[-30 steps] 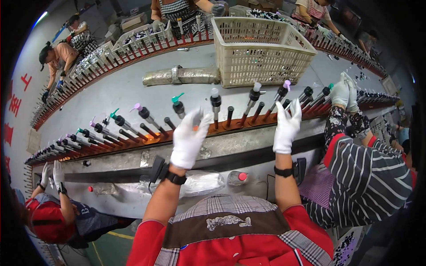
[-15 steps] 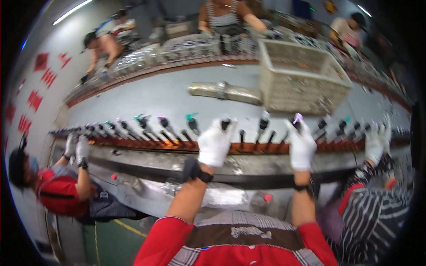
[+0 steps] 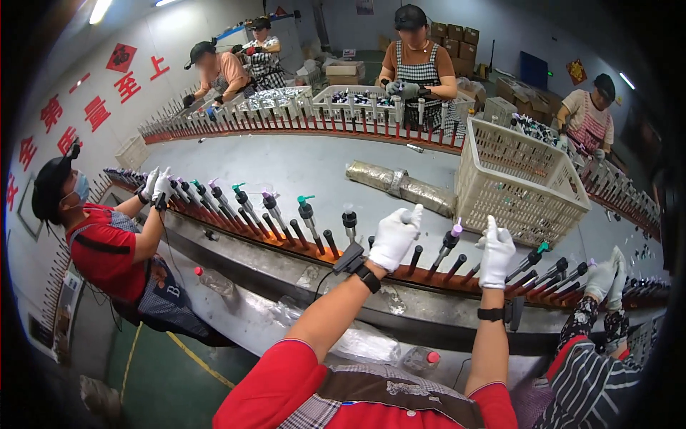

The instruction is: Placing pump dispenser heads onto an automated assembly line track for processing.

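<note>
My left hand [image 3: 394, 239], in a white glove, is raised over the near row of upright posts. Its index finger points up and the others curl; what they may hold is hidden. To its left stands a dark-collared pump head [image 3: 349, 218]. My right hand [image 3: 496, 257], also gloved, is over the same row with bent fingers and the index upward; anything in its grip is out of sight. Between my hands a pump head with a lilac nozzle [image 3: 456, 232] stands free on its post. Further left is a pump head with a green nozzle [image 3: 306, 207].
Beyond the row lie a foil-wrapped roll [image 3: 400, 187] and a white plastic crate [image 3: 511, 186]. Co-workers stand at both my sides and behind the far row of posts [image 3: 300, 123]. On the near ledge are plastic film [image 3: 368, 344] and a red-capped bottle [image 3: 421, 360].
The view has tilted and sharpened. Both hands have moved right along the row: my left off the dark-collared pump head, my right off the lilac one, which now stands free.
</note>
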The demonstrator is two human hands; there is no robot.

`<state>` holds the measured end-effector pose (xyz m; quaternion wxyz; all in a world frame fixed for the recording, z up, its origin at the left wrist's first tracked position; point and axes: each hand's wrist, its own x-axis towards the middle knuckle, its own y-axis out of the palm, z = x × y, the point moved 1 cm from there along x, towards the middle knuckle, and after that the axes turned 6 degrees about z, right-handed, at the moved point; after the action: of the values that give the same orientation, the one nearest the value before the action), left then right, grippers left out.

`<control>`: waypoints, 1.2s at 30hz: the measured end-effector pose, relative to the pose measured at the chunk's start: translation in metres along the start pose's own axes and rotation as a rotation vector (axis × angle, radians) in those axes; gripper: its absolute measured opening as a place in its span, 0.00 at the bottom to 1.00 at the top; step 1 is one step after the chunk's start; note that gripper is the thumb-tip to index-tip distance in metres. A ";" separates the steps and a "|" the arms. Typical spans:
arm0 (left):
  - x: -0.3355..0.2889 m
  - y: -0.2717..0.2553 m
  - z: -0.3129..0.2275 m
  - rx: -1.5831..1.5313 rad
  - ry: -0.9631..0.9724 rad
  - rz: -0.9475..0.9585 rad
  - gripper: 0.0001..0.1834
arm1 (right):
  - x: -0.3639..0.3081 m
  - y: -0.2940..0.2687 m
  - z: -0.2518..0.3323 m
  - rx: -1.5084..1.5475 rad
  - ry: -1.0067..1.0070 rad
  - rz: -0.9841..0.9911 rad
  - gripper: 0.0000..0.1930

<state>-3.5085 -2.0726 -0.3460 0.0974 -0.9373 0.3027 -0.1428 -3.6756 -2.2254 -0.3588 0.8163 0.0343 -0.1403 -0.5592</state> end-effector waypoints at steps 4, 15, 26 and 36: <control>-0.010 -0.036 -0.008 0.236 0.035 -0.095 0.19 | -0.023 0.018 -0.002 -0.172 -0.167 -0.014 0.15; -0.090 -0.085 -0.052 0.362 0.114 0.068 0.20 | -0.085 -0.091 0.032 -0.529 -0.258 -0.440 0.34; 0.008 -0.090 -0.030 -0.258 -0.129 -0.105 0.18 | 0.000 -0.001 0.033 -0.069 0.002 -0.046 0.14; -0.055 -0.168 -0.010 0.829 0.123 -0.359 0.17 | -0.102 -0.031 0.019 -0.262 -0.128 0.013 0.10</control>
<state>-3.4639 -1.9065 -0.3030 0.4198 -0.8467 0.0582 -0.3218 -3.7429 -2.1406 -0.3667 0.8068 -0.1094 -0.1181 -0.5685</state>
